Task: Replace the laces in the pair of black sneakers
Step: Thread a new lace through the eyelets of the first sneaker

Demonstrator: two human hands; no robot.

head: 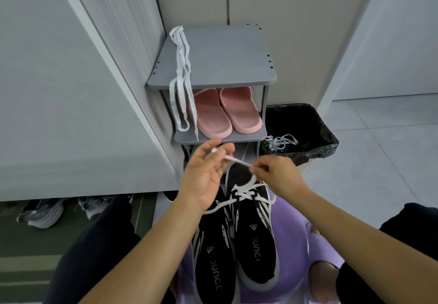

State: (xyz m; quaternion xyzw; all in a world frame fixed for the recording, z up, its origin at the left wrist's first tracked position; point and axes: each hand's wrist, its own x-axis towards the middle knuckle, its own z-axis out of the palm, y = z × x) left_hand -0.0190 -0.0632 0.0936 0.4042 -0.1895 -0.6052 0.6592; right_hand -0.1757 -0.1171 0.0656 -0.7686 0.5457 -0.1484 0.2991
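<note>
Head camera, looking down at your two bare arms reaching forward. Your left hand [206,173] is turned palm up, and its thumb and fingers pinch the tip end of a white lace [237,161]. Your right hand [277,175] is just beside it, knuckles up, pinching the same lace further along, so a short stretch runs taut between the two hands.

From your right hand the lace drops to the right sneaker [253,232], black with white streaks, where it crosses the eyelets near the tongue. A loose end trails left under your left wrist. The left sneaker [214,256] lies touching it, side by side, toes pointing away from you; your left forearm hides its eyelets, so its lacing cannot be told. Both sneakers rest on a purple plastic surface [294,232] between your knees.

Beyond your hands stands a grey shoe rack [213,61]. A second white lace [181,78] is draped over its top left edge and hangs down past the shelf below, which holds pink slippers [222,114]. To the right of the rack sits a bin with a black liner [305,123], with a tangle of white laces [282,142] lying on its near rim.
</note>
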